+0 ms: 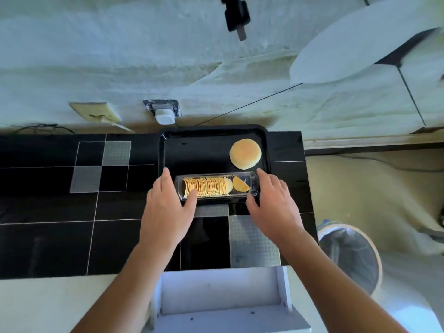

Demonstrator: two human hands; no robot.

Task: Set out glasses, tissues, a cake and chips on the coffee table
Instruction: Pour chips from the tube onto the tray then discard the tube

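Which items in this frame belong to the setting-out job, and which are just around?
Job items:
chip container, between left hand and right hand
round cake
black tray under both

Just around:
white charger in wall socket
lined bin
white shelf
tiled counter

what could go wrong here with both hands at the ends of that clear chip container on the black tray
The clear plastic container of stacked chips has no lid visible, so tilting it could spill chips. The left hand and right hand touch only its ends; it might slip. The round golden cake lies loose on the black tray and could get knocked.
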